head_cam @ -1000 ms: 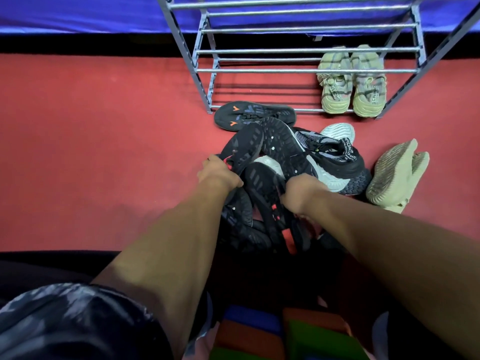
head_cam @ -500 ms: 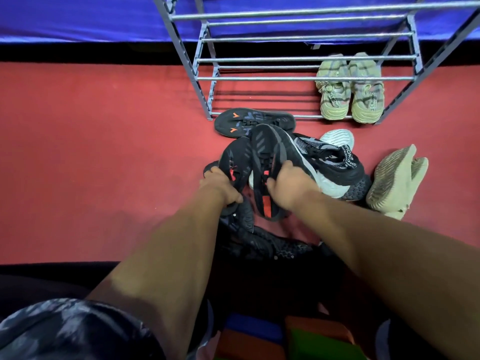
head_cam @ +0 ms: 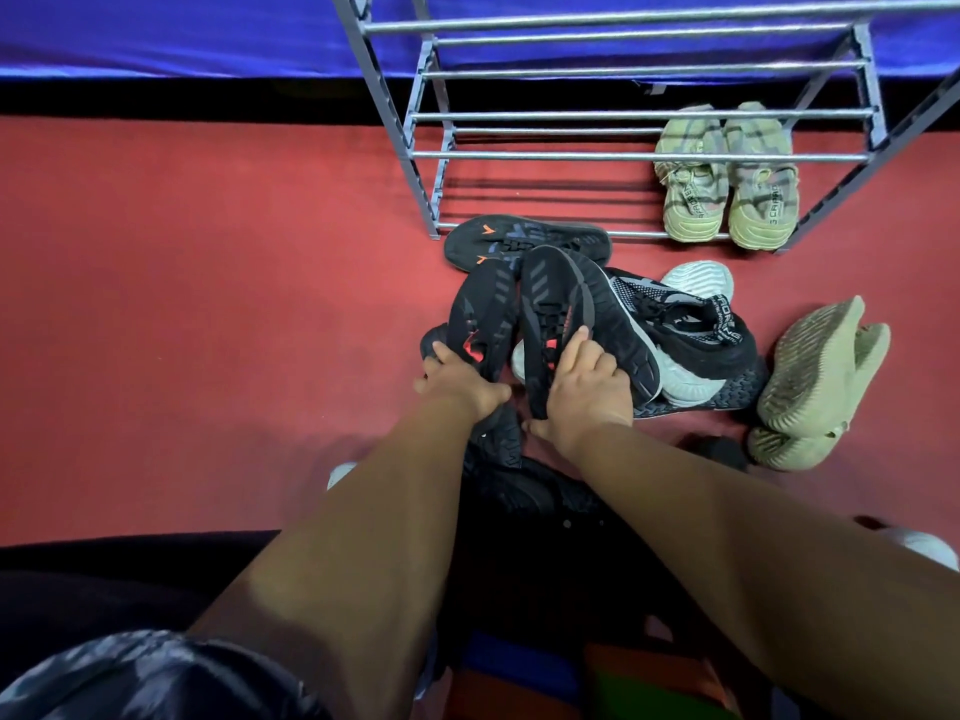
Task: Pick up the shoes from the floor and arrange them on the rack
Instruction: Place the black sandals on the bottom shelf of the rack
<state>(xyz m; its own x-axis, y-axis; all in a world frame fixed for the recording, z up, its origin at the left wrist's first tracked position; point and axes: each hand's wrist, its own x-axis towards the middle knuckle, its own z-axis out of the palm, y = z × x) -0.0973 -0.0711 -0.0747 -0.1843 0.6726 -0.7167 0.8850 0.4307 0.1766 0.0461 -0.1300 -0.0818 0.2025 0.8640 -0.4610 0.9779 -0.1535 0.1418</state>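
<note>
Head view: gripping a black shoe (head_cam: 485, 314) in the left hand (head_cam: 460, 387) and its mate (head_cam: 563, 298) in the right hand (head_cam: 587, 389), just over the pile (head_cam: 696, 356), rack (head_cam: 649, 115) at twelve o'clock. Possibly pinching heels only, so risking dropping one or clipping a rail (head_cam: 571, 155).

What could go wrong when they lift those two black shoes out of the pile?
1. The left hand grips the left black shoe and the right hand the right black shoe, each near one end; either might slip.
2. The black-and-white sneaker lies right beside the right black shoe; lifting may tip it.
3. The black flip-flop lies before the rack and might get bumped.
</note>
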